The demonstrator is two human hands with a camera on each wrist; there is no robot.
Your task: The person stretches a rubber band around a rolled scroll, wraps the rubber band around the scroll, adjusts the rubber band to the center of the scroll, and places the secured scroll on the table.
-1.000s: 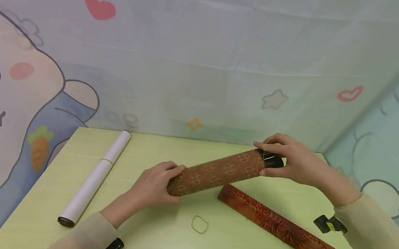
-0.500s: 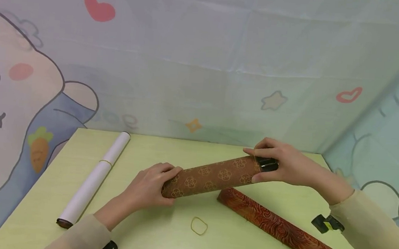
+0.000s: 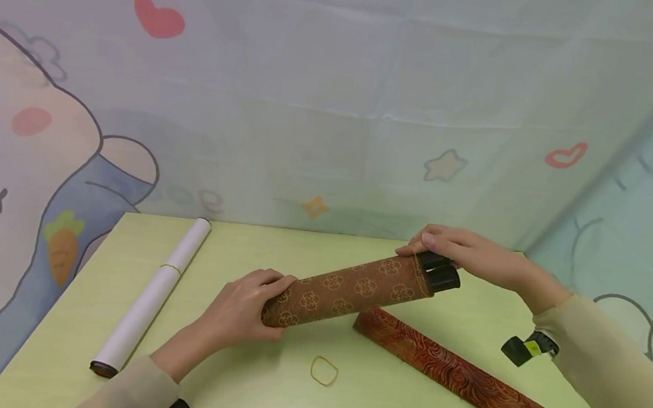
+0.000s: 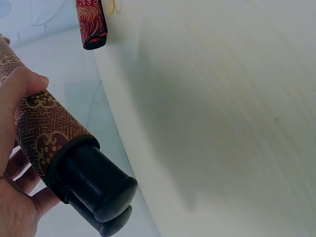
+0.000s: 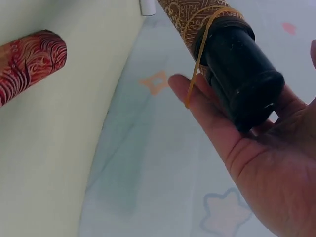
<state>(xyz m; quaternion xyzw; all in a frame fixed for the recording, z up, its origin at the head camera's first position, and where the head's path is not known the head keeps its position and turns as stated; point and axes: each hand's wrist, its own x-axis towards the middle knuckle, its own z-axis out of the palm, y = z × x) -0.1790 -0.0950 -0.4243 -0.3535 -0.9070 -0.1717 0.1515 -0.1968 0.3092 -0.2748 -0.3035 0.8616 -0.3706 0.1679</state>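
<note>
A rolled hanging scroll [image 3: 348,290], brown with gold flower motifs and black end knobs [image 3: 442,278], is held tilted over the table, right end higher. My left hand [image 3: 248,304] grips its left end, thumb on the near side; the left wrist view shows two dark knobs [image 4: 96,180] protruding there. My right hand [image 5: 266,163] lies along the far side of the right end, thumb lifted away. A yellow rubber band [image 5: 200,59] loops round that end and stretches over a fingertip of this hand.
A second rubber band [image 3: 325,372] lies on the table [image 3: 263,393]. To the left rests a white rolled scroll [image 3: 148,305] with a band round its middle; at right, a red patterned scroll [image 3: 451,374]. A printed cloth [image 3: 312,99] hangs behind the table.
My right hand has moved slightly left with the band, now nearer the brown cover's edge. Its thumb has come off the near side of the scroll. The scroll has shifted slightly left.
</note>
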